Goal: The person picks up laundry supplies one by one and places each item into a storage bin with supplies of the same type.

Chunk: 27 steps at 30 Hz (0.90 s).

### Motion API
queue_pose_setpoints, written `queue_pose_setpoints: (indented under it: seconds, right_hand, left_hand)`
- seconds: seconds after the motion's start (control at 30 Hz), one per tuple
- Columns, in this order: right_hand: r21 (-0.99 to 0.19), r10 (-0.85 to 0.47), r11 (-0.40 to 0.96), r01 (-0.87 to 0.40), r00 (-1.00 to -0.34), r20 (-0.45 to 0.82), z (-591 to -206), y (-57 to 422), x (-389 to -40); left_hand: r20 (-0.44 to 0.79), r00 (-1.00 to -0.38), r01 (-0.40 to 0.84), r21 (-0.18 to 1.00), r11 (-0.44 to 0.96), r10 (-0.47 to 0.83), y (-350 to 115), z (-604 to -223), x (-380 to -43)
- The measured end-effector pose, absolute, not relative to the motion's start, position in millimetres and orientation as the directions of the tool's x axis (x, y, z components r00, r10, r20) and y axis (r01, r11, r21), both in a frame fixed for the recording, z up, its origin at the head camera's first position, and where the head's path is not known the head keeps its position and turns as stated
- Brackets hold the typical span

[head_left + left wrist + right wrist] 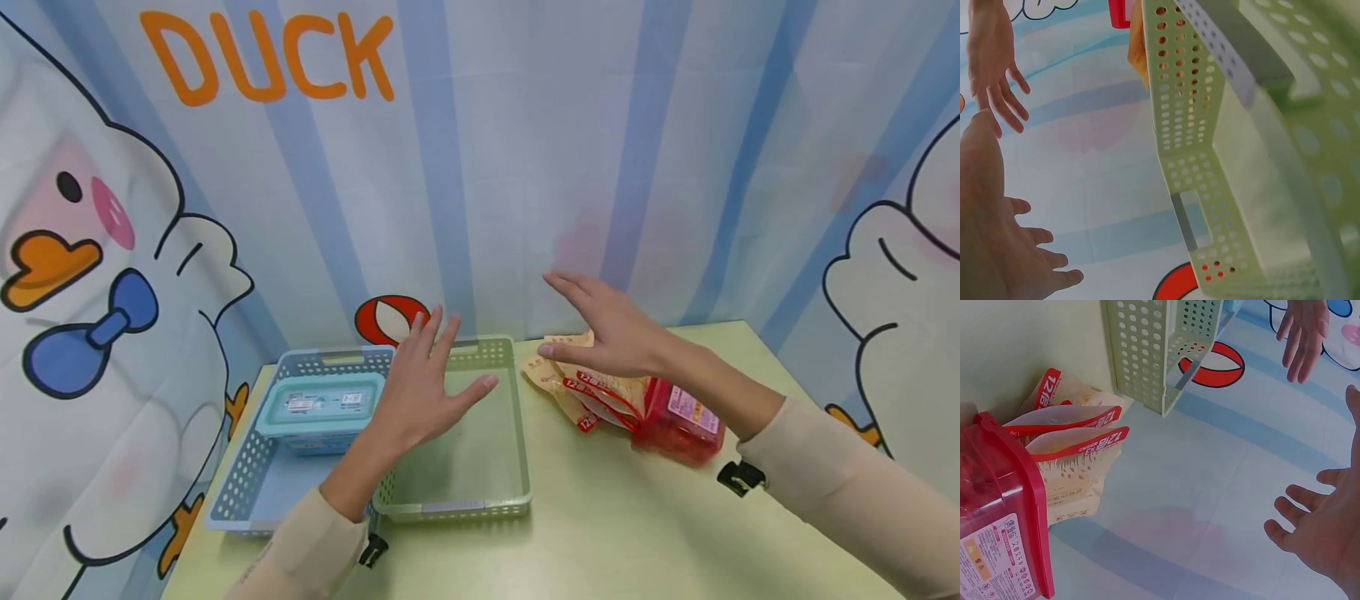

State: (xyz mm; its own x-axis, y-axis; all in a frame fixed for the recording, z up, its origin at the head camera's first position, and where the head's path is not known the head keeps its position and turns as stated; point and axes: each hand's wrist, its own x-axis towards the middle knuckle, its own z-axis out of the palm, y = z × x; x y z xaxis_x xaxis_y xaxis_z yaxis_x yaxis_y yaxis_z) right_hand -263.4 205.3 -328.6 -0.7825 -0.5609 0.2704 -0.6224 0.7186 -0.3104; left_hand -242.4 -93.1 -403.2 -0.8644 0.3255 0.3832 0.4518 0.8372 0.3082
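My left hand (423,387) hovers over the green basket (450,507), its fingers spread and nothing held. My right hand (618,333) is raised above several beige pouches with red edges (1075,481), also holding nothing. Beside those pouches lies a red plastic container (678,425) with a printed label. No contents show in the green basket. To its left, the blue basket (243,492) holds a light-blue lidded box (326,404). In the left wrist view, the fingers of both hands are relaxed and apart from the basket.
The pale yellow-green table (600,525) carries both baskets and the packages. Right behind it hangs a striped curtain (525,167) printed with ducks and orange letters. The two baskets stand side by side at the left.
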Motion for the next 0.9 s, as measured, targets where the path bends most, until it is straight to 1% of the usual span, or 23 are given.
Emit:
queue_pose_setpoints:
  seconds: [0.27, 0.4, 0.53, 0.7, 0.9]
  right_hand:
    - [-0.353, -0.527, 0.731, -0.584, -0.812, 0.252, -329, 217, -265]
    - [-0.394, -0.512, 0.725, -0.565, -0.824, 0.241, -329, 226, -267]
    - [-0.415, -0.491, 0.721, -0.555, -0.832, 0.258, -329, 235, -271]
    - [-0.433, -0.457, 0.725, -0.537, -0.844, 0.281, -332, 243, -276]
    - [-0.429, -0.414, 0.748, -0.507, -0.861, 0.297, -335, 250, -283]
  left_hand:
    - [0.339, -0.879, 0.446, 0.336, 0.83, 0.335, -67, -404, -245]
    - [0.311, -0.892, 0.431, 0.369, 0.824, 0.327, -56, -403, -247]
    - [0.301, -0.899, 0.422, 0.403, 0.812, 0.318, -45, -400, -250]
    - [0.305, -0.896, 0.433, 0.429, 0.793, 0.324, -31, -395, -248]
    - [0.295, -0.884, 0.464, 0.458, 0.758, 0.363, -9, -394, -237]
